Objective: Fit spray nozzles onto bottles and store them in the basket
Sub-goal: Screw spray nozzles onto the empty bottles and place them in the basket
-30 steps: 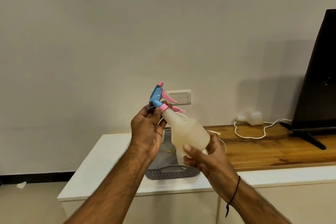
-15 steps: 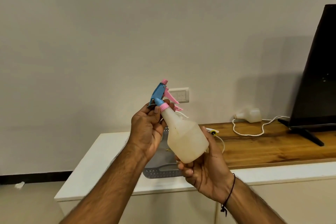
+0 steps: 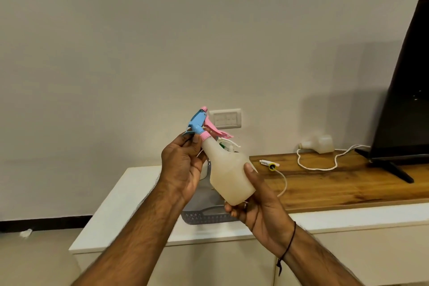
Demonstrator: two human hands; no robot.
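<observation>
Above the white cabinet, the grey basket is largely screened by the left hand and the right hand, by which a translucent bottle is held tilted over it. Open surface is left on the cabinet's left side, while the wooden top to the right is crossed by a white cord and a loose dip tube. The far right is blocked by a dark television, with a second bottle lying against the wall.
</observation>
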